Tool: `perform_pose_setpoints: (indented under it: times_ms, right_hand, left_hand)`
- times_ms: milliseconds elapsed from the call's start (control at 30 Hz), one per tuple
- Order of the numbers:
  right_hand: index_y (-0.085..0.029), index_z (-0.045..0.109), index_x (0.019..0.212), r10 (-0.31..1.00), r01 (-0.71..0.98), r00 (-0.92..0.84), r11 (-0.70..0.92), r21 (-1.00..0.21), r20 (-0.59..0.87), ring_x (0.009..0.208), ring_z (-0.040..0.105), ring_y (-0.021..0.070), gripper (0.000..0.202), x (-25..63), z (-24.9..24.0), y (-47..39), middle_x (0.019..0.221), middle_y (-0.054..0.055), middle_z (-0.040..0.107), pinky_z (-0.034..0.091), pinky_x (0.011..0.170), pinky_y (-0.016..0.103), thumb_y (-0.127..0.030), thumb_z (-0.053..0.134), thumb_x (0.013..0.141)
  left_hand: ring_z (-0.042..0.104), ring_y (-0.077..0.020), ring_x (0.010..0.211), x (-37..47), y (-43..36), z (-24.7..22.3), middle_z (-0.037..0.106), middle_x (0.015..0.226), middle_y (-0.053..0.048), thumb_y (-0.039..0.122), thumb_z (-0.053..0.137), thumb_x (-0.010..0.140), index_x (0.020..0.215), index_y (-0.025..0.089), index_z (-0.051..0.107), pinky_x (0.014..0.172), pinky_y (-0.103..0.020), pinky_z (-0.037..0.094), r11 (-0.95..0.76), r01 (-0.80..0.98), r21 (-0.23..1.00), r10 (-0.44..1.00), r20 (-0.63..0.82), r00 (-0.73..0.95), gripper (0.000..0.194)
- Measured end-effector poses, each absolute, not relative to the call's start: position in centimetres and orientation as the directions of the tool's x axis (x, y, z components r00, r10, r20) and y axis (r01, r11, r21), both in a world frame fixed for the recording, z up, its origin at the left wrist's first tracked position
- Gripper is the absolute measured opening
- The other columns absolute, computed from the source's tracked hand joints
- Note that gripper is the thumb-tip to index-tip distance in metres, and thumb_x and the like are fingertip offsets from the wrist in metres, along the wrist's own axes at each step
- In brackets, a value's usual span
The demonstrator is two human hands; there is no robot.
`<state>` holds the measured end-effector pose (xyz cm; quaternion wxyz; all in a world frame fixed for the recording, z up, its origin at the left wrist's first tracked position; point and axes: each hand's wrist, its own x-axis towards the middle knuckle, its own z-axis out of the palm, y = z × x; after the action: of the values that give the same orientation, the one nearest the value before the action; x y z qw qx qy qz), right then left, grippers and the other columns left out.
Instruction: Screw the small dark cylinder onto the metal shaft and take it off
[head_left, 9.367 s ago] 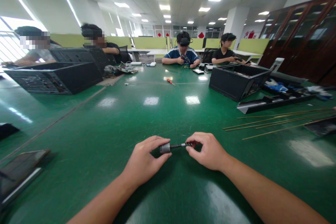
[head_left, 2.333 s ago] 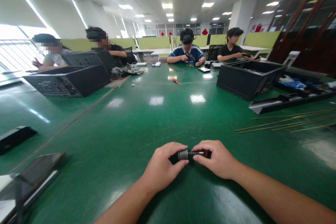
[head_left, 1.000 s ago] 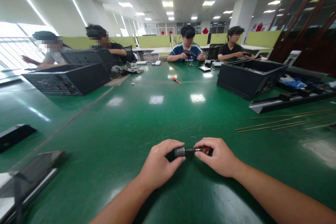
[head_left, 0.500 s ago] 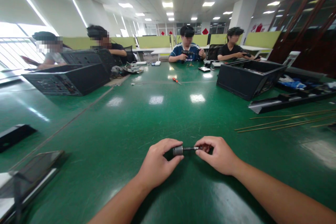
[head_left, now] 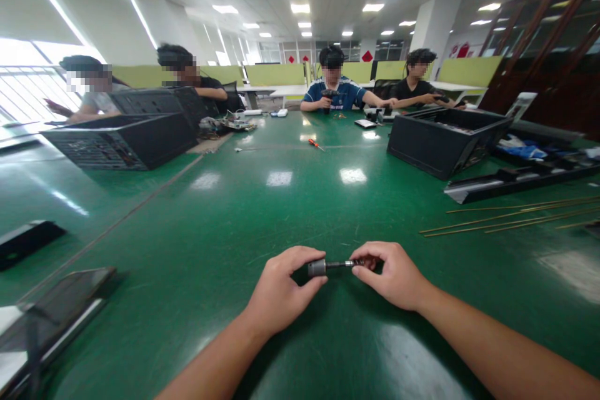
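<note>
The table (head_left: 262,219) runs out of view on both sides of the hands. Well beyond the left hand is a black case (head_left: 112,140), its inside mostly hidden by its walls; another case (head_left: 424,144) stands beyond the right hand, its contents too dim to name. Past the right hand, the rods (head_left: 492,220) run off the picture's edge. The left hand (head_left: 284,294) has thumb and fingers clamped on the cylinder (head_left: 317,267), covering part of its rim. The right hand (head_left: 394,275) pinches the coil (head_left: 359,261), whose far end is lost among the fingers. The screwdriver (head_left: 315,144) lies well ahead of both hands. Between the hands, the thin shaft (head_left: 336,264) joins cylinder and coil, lying roughly level.

Compared with about two seconds ago, the hands are farther apart and more shaft shows; across the table, a person (head_left: 335,90) now stretches an arm sideways.
</note>
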<state>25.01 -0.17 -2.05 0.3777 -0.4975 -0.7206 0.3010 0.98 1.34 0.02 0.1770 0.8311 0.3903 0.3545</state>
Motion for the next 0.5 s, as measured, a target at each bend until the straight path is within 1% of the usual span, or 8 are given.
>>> perform_pose_setpoints:
  times_ms: [367,500]
  right_hand:
    - [-0.019,0.076,0.087,0.941,0.509,-0.213,0.336,-0.793,0.262,0.065,0.062,0.0160,0.013,25.25,-2.10,-0.02,0.071,0.003,0.070,0.048,0.062,0.026,-0.019,0.067,0.077]
    - [-0.019,0.076,0.088,0.944,0.512,-0.207,0.329,-0.793,0.258,0.064,0.062,0.0154,0.014,25.22,-2.11,-0.08,0.070,0.002,0.070,0.048,0.063,0.026,-0.019,0.067,0.077]
  left_hand:
    - [0.070,-0.0200,0.089,0.90,1.30,0.24,0.075,0.097,-0.004,0.021,0.073,0.076,0.101,0.023,0.071,0.084,-0.034,0.057,-0.632,0.543,0.552,0.775,0.448,0.446,0.025]
    - [0.069,-0.0205,0.094,0.51,1.91,0.18,0.073,0.102,-0.004,0.027,0.069,0.081,0.107,0.023,0.067,0.088,-0.035,0.056,-0.583,0.588,0.560,0.812,0.416,0.409,0.026]
